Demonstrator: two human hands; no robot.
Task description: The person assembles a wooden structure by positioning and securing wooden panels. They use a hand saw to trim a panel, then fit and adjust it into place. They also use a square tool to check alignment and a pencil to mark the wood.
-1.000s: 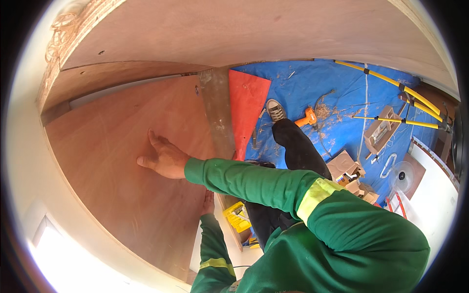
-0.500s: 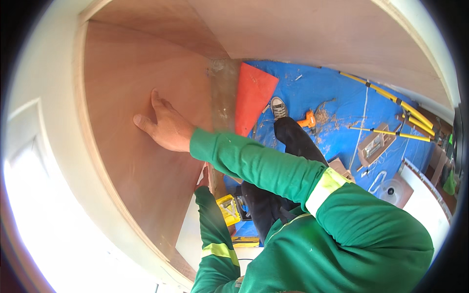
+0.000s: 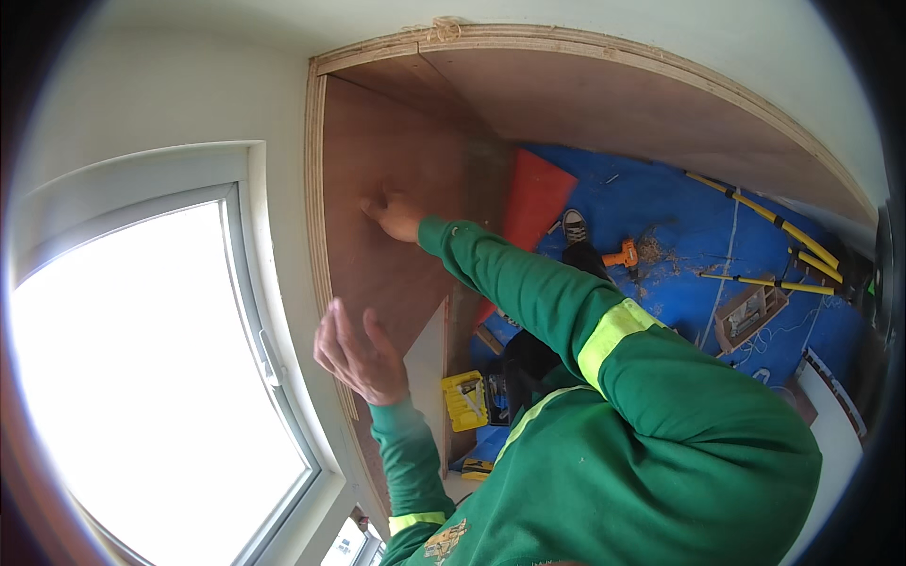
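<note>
My right hand [image 3: 394,215] reaches to the brown plywood panel [image 3: 377,274] on the left side of a wooden box frame. Its thumb and a finger stand apart against the panel; the other fingers are hidden. Lower and nearer, my left hand [image 3: 363,357] is raised with its fingers spread and nothing in it. It hovers by the layered front edge [image 3: 319,217] of the frame; I cannot tell if it touches. Below the panel, a pale strip [image 3: 427,354] shows.
A window [image 3: 142,377] lies left. On the blue floor sheet [image 3: 675,307] are an orange drill [image 3: 623,255], wood shavings [image 3: 651,247], a wooden tray [image 3: 750,316], yellow poles [image 3: 764,209] and a red sheet [image 3: 536,198]. An opened yellow tool case [image 3: 464,401] sits near my legs.
My left hand has come up from the panel's low edge into full view, its fingers apart. My right hand stays at the panel. The view has shifted, showing more of the window and frame edge.
</note>
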